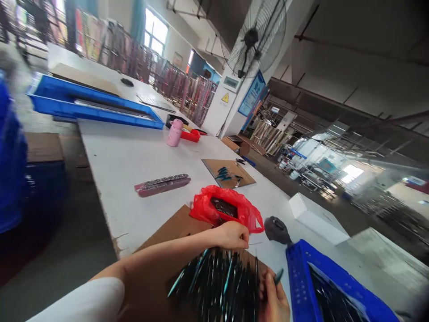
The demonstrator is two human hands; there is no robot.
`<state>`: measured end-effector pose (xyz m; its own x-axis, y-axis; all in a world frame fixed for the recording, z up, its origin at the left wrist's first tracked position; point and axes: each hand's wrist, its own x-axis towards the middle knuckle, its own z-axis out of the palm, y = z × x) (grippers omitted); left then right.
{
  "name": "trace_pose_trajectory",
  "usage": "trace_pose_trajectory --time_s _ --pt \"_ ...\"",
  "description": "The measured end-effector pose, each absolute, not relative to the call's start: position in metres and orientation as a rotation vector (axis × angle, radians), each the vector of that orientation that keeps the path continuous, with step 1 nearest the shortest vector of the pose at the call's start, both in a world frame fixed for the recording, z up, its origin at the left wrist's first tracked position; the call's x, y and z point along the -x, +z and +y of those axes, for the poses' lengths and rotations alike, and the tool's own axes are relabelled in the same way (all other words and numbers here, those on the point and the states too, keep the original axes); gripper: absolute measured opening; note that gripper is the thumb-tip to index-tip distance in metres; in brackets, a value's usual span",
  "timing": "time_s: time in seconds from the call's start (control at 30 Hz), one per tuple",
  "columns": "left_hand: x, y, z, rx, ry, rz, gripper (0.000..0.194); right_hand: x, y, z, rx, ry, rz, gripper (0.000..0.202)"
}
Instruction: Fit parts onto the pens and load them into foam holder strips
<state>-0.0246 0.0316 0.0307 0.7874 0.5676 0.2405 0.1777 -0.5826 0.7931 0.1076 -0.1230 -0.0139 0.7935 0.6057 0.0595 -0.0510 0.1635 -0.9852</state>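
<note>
My left hand point(233, 235) is closed beside the near edge of the red plastic bag point(248, 213), above the top of the pile; what its fingers hold, if anything, is too small to make out. A dense pile of thin black and teal pointed tools point(217, 286) lies on brown cardboard point(157, 273). At the right side of the pile, my right hand point(275, 297) is closed around a dark teal tool point(279, 276), whose rounded end sticks out past the fingers. Dark items in clear wrap point(224, 207) show inside the open red bag.
A blue crate point(298, 273) of dark items stands at the right, near a dark grey pouch point(277, 230) and white box point(318, 218). Beyond lie pink strips point(162, 185), a board with teal-handled tools point(246, 175), a pink bottle point(174, 133) and a blue tray point(100, 112).
</note>
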Motion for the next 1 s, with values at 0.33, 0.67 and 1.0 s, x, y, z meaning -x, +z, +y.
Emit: trace_pose_trajectory --time_s 0.33,0.67,1.0 --pt "0.007 0.031 0.001 -2.663 0.449 0.407 0.012 -0.11 -0.032 -0.118 1.212 0.615 -0.349 0.036" --pt "0.005 0.021 0.005 -2.193 0.359 0.251 0.013 -0.106 -0.03 -0.13 1.187 0.688 -0.359 0.031" --pt "0.002 0.026 -0.004 -1.619 0.661 0.305 0.011 -0.091 -0.04 -0.128 1.344 0.523 -0.518 0.04"
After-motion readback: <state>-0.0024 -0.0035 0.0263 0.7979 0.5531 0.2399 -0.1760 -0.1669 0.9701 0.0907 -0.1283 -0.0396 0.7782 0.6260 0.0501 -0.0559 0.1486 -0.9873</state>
